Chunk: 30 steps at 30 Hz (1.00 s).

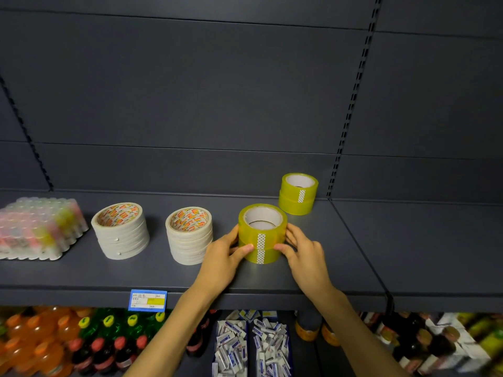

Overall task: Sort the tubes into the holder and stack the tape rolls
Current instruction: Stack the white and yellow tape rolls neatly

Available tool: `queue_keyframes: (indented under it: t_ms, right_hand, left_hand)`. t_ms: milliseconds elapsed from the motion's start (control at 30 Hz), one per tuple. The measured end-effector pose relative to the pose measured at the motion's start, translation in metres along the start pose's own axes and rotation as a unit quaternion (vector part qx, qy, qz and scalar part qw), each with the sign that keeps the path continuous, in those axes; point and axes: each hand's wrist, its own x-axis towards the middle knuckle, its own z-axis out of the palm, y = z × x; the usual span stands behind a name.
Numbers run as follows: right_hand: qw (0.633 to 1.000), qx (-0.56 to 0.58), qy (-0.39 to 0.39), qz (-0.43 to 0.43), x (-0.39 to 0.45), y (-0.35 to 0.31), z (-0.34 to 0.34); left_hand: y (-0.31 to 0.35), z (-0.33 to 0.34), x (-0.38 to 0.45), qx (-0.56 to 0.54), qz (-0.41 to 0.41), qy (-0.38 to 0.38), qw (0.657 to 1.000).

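Observation:
A stack of two yellow tape rolls (261, 232) stands on the dark shelf (326, 257), a white dotted tab on each roll facing me. My left hand (224, 255) grips the stack from the left, thumb on the seam between the rolls. My right hand (304, 254) grips it from the right, thumb on the same seam. Behind and to the right sits a second stack of two yellow rolls (298, 194). No tubes or holder can be identified.
Two stacks of several white tape rolls (121, 229) (189, 232) stand to the left. A shrink-wrapped pack (38, 227) lies far left. A blue price tag (147, 300) hangs on the shelf edge. Bottles and boxes of small packets fill the lower shelf.

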Motion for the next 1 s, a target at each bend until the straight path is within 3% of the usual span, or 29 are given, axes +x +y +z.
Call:
queue_keyframes:
  t_ms: [133, 300, 500, 667, 833, 1000]
  right_hand:
    - [1.0, -0.008, -0.005, -0.001, 0.0, 0.001, 0.002]
    - [0.994, 0.066, -0.072, 0.043, 0.002, 0.001, -0.009]
    - [0.998, 0.012, -0.021, 0.055, 0.01, 0.016, -0.048]
    - [0.998, -0.045, -0.005, 0.035, 0.035, 0.035, -0.079]
    - [0.996, -0.034, -0.041, 0.069, 0.06, 0.06, -0.099]
    - [0.99, 0.021, -0.065, 0.126, 0.09, 0.087, -0.092]
  left_hand:
    - [-0.001, 0.003, -0.001, 0.013, 0.009, 0.014, 1.0]
    - [0.002, 0.004, -0.007, 0.012, 0.025, 0.039, 0.999]
    - [0.032, 0.003, -0.016, 0.062, 0.086, 0.133, 0.985]
    - [0.083, 0.023, -0.007, 0.114, 0.121, 0.14, 0.976]
    - [0.123, 0.097, 0.029, 0.064, 0.044, 0.095, 0.992]
    - [0.105, 0.15, 0.089, 0.002, -0.146, 0.127, 0.981]
